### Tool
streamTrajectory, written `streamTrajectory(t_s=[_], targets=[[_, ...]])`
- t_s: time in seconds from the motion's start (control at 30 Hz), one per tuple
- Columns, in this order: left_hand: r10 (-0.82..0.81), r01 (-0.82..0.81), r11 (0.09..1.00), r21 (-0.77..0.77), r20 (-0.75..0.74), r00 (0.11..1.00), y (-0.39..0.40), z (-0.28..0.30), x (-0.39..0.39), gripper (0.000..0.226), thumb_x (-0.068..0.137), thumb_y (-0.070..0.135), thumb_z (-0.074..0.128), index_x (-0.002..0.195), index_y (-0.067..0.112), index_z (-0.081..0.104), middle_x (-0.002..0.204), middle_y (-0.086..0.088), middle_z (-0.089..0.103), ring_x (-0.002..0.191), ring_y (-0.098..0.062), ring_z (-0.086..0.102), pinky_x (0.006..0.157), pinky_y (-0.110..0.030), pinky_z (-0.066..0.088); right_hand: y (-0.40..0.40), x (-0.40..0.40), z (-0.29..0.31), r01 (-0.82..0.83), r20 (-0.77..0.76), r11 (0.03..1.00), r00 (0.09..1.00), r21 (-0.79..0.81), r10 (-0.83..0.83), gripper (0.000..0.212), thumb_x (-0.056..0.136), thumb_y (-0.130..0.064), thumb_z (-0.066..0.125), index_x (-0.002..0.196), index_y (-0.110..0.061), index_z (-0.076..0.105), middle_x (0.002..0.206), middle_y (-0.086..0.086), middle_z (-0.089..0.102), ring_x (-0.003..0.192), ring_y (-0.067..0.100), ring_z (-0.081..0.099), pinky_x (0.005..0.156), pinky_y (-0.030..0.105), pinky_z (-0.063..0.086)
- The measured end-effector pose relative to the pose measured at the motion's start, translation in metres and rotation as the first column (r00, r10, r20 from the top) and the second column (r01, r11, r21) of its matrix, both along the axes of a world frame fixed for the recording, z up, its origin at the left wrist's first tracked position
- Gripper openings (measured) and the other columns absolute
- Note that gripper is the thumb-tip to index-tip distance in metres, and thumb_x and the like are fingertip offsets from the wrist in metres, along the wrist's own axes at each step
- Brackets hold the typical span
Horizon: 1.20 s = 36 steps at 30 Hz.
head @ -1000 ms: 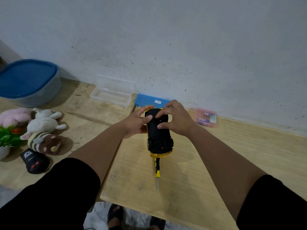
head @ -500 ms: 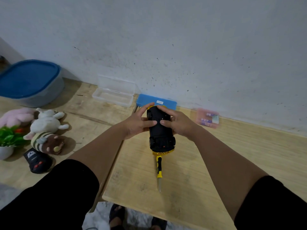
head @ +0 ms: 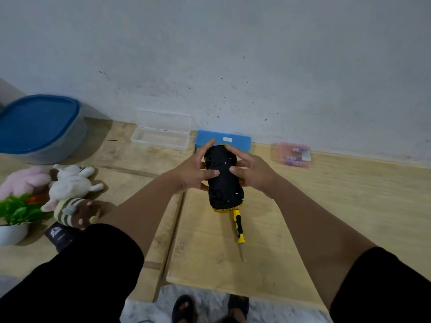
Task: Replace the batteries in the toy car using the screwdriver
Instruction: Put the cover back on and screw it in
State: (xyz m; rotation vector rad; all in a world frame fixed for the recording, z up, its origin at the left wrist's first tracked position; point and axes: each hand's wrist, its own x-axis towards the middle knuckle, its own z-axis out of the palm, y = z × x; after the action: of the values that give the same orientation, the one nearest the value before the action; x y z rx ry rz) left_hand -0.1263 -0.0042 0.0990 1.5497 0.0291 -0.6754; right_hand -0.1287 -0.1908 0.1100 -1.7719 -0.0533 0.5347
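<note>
Above the wooden bench point(head: 268, 264), the toy car point(head: 223, 176) was held belly-up, black underside showing, yellow trim at its near end. The left hand point(head: 194, 170) and right hand point(head: 253, 172) clamped its two sides, thumbs pressed on the underside. The yellow-and-black screwdriver point(head: 238, 227) lay on the bench just below it. No writing on the blue case point(head: 235, 138)'s white label or the pink battery pack point(head: 294, 155) could be read. Compared with a second earlier, the right hand had dropped from on top of the car to its side.
</note>
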Motion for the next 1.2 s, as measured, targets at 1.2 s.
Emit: streamTrajectory(t_s=[1.2], targets=[[-0.225, 0.226, 0.969, 0.096, -0.019, 0.974, 0.049, -0.036, -0.01, 0.053, 0.094, 0.007, 0.055, 0.127, 0.046, 0.042, 0.134, -0.003, 0.046, 0.12, -0.026, 0.05, 0.073, -0.035, 0.053, 0.018, -0.087, -0.098, 0.087, 0.067, 0.621, 0.996, -0.779, -0.056, 0.062, 0.087, -0.015, 0.055, 0.14, -0.04, 0.036, 0.097, 0.004, 0.044, 0.104, 0.027, 0.054, 0.079, 0.028, 0.04]])
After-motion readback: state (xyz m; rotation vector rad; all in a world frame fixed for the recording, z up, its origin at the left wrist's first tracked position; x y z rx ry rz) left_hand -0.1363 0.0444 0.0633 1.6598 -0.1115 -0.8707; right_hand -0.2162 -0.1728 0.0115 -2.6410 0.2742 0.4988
